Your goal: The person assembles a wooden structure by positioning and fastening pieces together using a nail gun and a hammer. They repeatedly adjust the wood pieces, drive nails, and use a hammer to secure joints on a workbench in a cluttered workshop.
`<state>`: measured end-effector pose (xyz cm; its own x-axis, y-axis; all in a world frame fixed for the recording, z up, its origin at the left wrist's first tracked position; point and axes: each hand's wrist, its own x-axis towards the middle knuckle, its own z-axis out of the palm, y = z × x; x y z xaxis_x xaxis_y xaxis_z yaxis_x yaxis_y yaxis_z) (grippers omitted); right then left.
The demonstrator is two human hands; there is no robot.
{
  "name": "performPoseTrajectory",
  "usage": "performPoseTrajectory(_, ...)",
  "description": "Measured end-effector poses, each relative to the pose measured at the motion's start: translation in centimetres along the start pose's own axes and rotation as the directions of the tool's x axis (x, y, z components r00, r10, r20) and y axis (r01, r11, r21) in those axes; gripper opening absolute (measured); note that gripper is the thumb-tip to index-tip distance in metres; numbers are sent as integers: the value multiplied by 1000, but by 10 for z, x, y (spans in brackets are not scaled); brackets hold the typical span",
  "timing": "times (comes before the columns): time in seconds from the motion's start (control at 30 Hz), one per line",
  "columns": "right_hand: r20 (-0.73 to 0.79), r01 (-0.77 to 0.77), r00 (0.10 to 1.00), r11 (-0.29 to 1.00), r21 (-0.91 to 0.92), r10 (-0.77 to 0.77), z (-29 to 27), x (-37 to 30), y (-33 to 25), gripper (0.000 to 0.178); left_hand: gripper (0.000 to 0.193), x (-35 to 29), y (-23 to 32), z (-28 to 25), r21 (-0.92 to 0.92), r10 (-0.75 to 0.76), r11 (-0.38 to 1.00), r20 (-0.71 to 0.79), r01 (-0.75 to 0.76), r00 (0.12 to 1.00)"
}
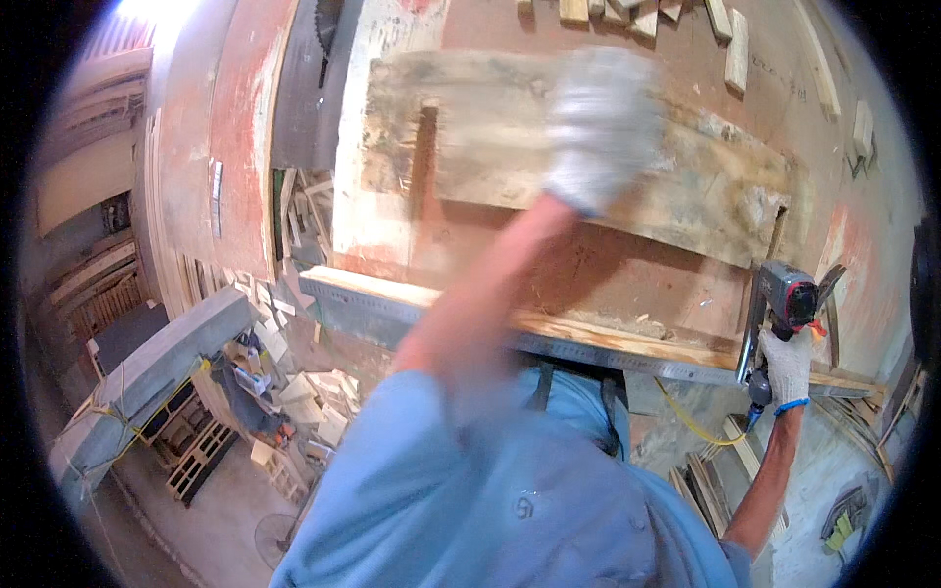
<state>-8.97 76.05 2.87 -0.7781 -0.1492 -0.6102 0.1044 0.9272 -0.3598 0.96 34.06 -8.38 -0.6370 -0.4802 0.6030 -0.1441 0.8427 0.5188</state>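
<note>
My left hand [603, 127], in a white knit glove, is stretched out over a weathered wooden plank [706, 186] lying across the red worktable [627, 274]. The hand is motion-blurred, so I cannot see whether it touches or grips the plank. A dark slot [425, 157] is cut into the plank's left part. My right hand [786, 367], also gloved, holds the handle of a grey and red power nailer [789, 294] at the table's near right edge. A yellow hose [688, 419] trails down from the tool.
A metal rail [441, 318] runs along the table's near edge. A circular saw blade [328, 24] stands at the far left of the table, and several small wood blocks [637, 15] lie at the far side. Offcuts [304, 392] and pallets [201, 456] are on the floor at left.
</note>
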Motion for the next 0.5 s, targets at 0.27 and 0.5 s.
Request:
performPoseTrajectory(0.27,-96,10,995,973,229,12,18,-25,-56,13,54,-79,-155,-190,511,-652,641,-29,572,757)
performPoseTrajectory(0.5,-59,18,998,947,320,1,-14,-11,-72,21,63,-102,-70,-174,268,-748,663,271,699,606)
